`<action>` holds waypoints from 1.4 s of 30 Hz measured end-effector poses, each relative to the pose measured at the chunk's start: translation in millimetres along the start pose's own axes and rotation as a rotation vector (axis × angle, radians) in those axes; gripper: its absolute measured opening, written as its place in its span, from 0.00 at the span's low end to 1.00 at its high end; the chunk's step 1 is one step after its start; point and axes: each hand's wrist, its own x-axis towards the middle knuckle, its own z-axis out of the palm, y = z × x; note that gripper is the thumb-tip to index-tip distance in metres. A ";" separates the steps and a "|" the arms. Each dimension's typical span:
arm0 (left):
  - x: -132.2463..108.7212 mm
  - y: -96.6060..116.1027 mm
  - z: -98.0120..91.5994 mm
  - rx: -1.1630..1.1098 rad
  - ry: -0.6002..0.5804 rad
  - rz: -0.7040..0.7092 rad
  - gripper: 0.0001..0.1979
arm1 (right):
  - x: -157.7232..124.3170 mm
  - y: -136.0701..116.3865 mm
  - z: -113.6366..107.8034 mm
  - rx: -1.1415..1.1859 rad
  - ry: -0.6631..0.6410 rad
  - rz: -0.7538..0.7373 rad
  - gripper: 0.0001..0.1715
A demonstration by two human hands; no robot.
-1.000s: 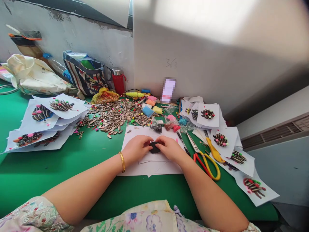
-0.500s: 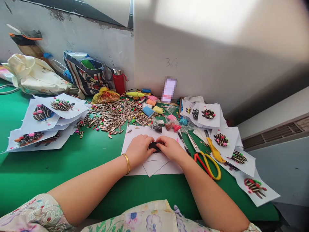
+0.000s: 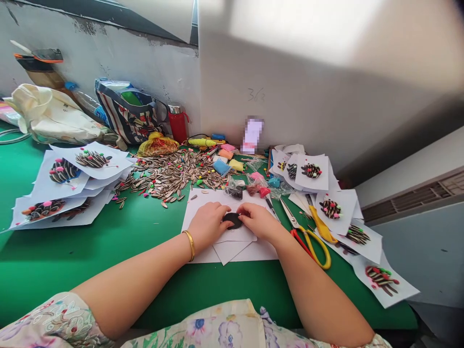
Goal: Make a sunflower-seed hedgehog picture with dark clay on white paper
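Pinching black clay oval (image 3: 233,221) at its edges with narrowed fingers of left hand (image 3: 208,221) and right hand (image 3: 259,220), on or just above white paper (image 3: 239,237). Probably light, soft, easily dented; best held by rim.

We have a single view, worn on the head, looking forward and down from beside the near edge of the tabletop (image 3: 152,285). We sit close enough that the shirt (image 3: 217,326) fills the bottom of our frame, while the left hand (image 3: 208,223) and right hand (image 3: 259,221) fall near its middle. We take in the tabletop's near right corner and, beyond its far edge, the wall (image 3: 145,60).
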 end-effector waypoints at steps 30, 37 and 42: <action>-9.7 13.8 -10.9 0.104 -0.114 0.432 0.16 | 16.4 11.2 -1.3 0.289 0.027 0.159 0.06; -14.3 11.9 -16.1 0.153 -0.134 0.463 0.20 | 0.7 8.9 0.4 0.277 0.060 0.086 0.10; -27.2 2.6 -16.4 0.213 -0.107 0.449 0.22 | -5.2 10.2 3.9 0.344 0.095 0.072 0.13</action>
